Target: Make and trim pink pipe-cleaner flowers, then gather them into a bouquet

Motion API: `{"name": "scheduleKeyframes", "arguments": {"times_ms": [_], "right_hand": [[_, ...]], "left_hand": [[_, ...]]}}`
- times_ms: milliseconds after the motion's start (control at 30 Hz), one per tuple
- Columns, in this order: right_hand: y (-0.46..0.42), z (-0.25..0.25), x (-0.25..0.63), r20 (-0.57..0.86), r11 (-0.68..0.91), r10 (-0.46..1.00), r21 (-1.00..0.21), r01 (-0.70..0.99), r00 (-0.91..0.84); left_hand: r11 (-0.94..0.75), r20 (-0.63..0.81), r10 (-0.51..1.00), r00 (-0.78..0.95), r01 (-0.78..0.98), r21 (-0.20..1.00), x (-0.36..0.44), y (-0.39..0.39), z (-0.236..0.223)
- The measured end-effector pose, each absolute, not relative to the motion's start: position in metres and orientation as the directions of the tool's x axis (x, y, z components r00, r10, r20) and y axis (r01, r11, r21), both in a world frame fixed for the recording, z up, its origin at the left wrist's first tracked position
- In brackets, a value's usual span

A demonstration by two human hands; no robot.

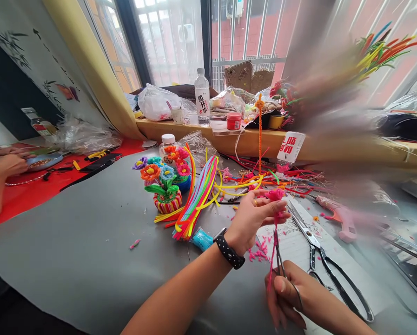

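Observation:
My left hand [245, 221], wearing a watch, pinches a fuzzy pink pipe-cleaner flower [275, 194] between thumb and fingers. From the flower a thin pink stem [273, 260] hangs down toward my right hand [294, 293]. That hand is closed around the handles of small scissors [278, 255], whose blades point up beside the stem. Whether the blades touch the stem I cannot tell. Pink fuzz clippings [259, 251] lie under my hands. Large black-handled scissors [311, 239] rest on a white paper sheet [356, 279] to the right.
Left of my hands stand a pot of pipe-cleaner flowers [168, 201] and a bundle of colourful pipe cleaners [203, 188]. A pink glue gun [342, 218] lies to the right, near a large blurred shape [340, 116]. Another person's hands [8, 165] are at the far left.

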State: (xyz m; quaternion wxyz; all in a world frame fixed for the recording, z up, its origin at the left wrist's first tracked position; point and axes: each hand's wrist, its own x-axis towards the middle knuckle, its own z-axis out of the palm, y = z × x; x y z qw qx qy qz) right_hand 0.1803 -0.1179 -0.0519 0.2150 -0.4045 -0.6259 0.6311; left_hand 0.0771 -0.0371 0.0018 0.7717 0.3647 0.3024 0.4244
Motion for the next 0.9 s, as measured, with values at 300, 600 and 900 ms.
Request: {"name": "scheduleKeyframes", "arguments": {"times_ms": [300,600,900], "right_hand": [[-0.117,-0.0523,0.1776,-0.344,-0.208,0.791,-0.929,0.307,-0.505],[-0.119,-0.0461,0.1822,-0.198,-0.072,0.799,-0.969,0.237,-0.568],[-0.12,-0.0491,0.1789,-0.229,-0.109,0.775,-0.966,0.233,-0.588]], "left_hand": [[0.381,-0.168,0.888,0.427,-0.482,0.789,0.0761,-0.0366,0.005],[0.335,-0.125,0.902,0.413,-0.486,0.807,0.0727,-0.0355,0.006],[0.37,-0.14,0.88,0.454,-0.468,0.803,0.0782,-0.0402,0.0034]]}}
